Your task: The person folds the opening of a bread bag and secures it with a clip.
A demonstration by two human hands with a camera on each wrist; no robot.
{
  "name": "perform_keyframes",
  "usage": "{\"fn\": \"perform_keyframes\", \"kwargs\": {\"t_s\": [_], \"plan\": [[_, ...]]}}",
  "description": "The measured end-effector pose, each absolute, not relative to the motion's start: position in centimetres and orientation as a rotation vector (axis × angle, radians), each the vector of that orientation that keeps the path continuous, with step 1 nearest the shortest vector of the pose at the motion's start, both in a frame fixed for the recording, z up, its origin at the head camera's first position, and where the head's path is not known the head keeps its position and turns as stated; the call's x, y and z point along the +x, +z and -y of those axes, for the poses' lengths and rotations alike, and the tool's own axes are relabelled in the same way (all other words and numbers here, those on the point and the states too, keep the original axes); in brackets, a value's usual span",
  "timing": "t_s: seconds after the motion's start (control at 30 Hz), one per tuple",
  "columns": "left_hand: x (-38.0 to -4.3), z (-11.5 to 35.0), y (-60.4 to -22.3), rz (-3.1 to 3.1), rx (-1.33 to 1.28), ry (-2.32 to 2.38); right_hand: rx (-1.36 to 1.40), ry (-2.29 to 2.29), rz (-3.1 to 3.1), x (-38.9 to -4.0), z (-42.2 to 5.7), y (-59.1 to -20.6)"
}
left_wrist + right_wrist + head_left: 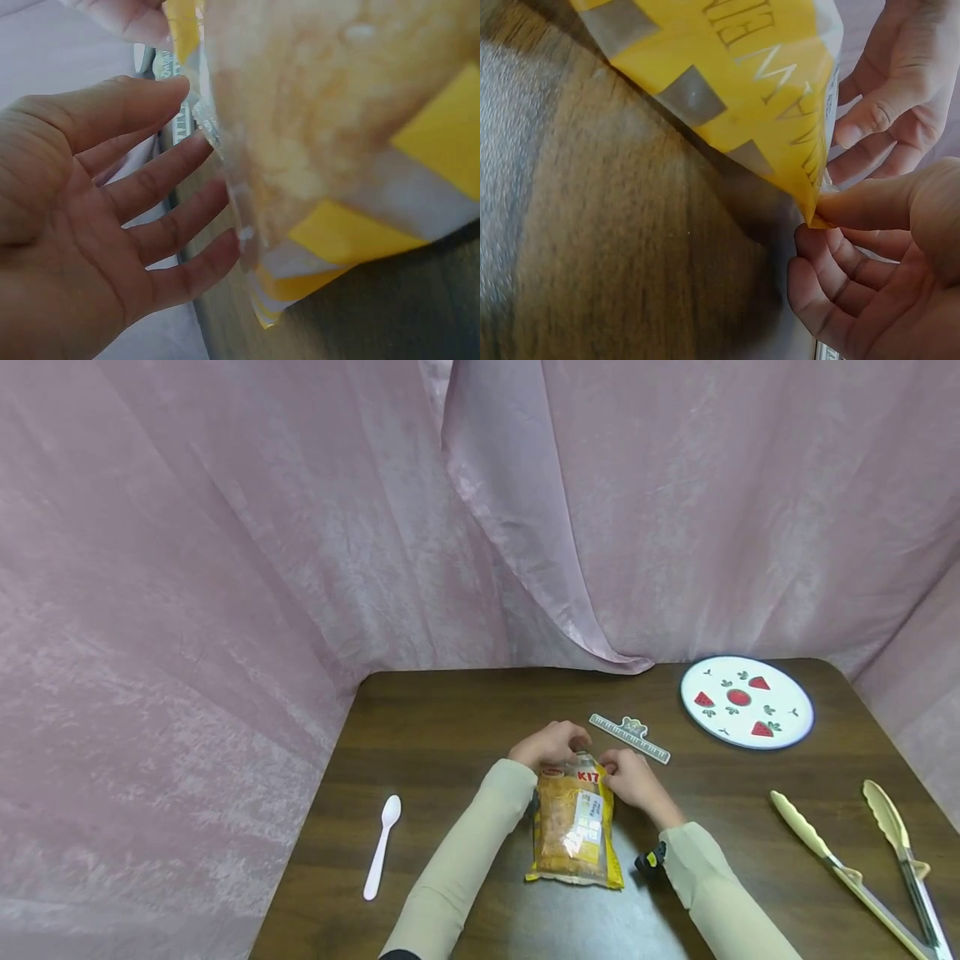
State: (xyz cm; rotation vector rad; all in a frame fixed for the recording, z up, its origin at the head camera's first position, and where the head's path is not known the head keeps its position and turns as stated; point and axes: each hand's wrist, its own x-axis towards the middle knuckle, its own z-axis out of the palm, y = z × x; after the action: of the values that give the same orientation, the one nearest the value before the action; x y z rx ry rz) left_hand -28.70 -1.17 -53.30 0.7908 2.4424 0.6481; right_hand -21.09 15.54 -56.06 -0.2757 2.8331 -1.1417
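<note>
A yellow and clear plastic food bag (566, 839) with golden-brown contents lies on the table, its top end away from me. My right hand (636, 781) pinches a top corner of the bag between thumb and fingers, as the right wrist view shows with the yellow corner (814, 210). At the other top corner is my left hand (553, 745); in the left wrist view its fingers (180, 229) are spread and fairly straight along the bag's top edge, close to some crinkled clear plastic. Just beyond the hands lies a long white-and-green bag clip (630, 737).
To the left lies a white plastic spoon (382, 847). A white plate (712, 710) with a watermelon pattern sits at the back right. Tongs with pale yellow tips (802, 827) lie spread at the right. Pink curtains (300, 527) hang behind the wooden table (442, 718).
</note>
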Motion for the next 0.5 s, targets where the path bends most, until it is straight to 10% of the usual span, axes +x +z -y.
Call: {"fn": "perform_keyframes", "kwargs": {"t_s": [0.5], "plan": [[-28.56,0.16,-53.78,-2.495,0.739,0.586,-0.218,-1.241,-2.803,-20.93,-15.62,-56.53]]}}
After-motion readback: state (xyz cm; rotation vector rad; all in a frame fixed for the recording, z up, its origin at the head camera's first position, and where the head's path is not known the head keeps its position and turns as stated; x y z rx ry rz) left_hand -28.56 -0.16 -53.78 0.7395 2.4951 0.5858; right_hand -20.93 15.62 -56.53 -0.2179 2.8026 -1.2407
